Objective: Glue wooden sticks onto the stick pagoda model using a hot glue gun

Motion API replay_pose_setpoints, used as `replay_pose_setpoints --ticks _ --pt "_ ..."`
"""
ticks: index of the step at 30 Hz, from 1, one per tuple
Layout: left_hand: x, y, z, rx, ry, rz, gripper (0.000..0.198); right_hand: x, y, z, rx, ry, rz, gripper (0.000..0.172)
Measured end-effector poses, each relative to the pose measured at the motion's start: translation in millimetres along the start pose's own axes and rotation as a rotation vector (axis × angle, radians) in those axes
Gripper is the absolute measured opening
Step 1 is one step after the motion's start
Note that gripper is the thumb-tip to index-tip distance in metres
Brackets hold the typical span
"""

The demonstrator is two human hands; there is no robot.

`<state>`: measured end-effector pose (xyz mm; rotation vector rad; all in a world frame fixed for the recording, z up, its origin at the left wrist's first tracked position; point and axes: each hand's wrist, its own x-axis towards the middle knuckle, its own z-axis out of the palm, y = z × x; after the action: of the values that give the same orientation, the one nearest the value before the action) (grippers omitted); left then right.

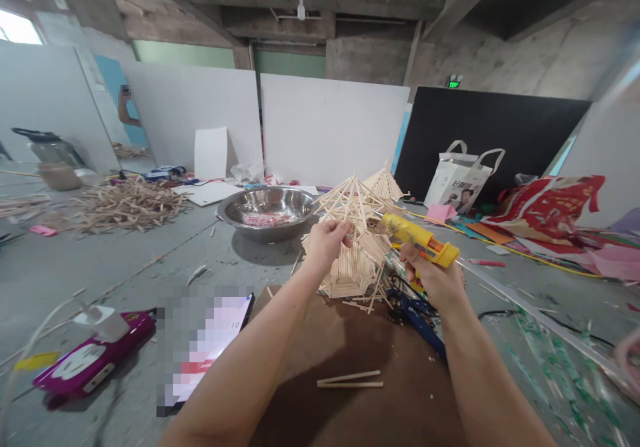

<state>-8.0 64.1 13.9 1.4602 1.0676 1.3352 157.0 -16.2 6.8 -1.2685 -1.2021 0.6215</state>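
Observation:
A model of thin wooden sticks (pixel 350 273) with a cone-shaped stick roof (pixel 354 190) stands at the far end of a brown board (pixel 350 340). My left hand (pixel 327 243) is at the model's near left side, fingers pinched; what lies between them is hidden. Wrapped around the handle of a yellow hot glue gun (pixel 417 239), my right hand (pixel 433 277) holds it with the nozzle pointing left, close to the roof. A dark blue tool (pixel 423 327) lies below my right hand. Two loose sticks (pixel 350 381) rest on the board.
A steel basin (pixel 260 233) stands behind the board, left of the model. Heaped sticks (pixel 133 203) lie far left. A lit phone or tablet (pixel 215 340) and a purple power strip (pixel 95 360) are near left. A clear glue stick (pixel 540 317) trails behind the gun; a white bag (pixel 457 180) stands back right.

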Motion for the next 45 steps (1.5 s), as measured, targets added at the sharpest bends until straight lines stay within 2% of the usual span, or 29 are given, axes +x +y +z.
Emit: replay_pose_setpoints --ticks 23,32,39,45 --pt "0 -2 -1.0 0.012 0.012 -0.02 0.03 3 6 -1 0.042 0.001 0.006 0.039" --pt "-20 -7 -2.4 -0.104 0.015 -0.031 0.031 3 7 -1 0.046 0.001 0.001 0.038" --pt "-38 -9 0.7 0.124 0.065 0.124 0.021 7 14 -1 0.183 0.015 -0.03 0.033" --pt "-48 -9 0.6 0.602 0.018 0.197 0.03 18 16 11 0.545 0.206 0.025 0.033"
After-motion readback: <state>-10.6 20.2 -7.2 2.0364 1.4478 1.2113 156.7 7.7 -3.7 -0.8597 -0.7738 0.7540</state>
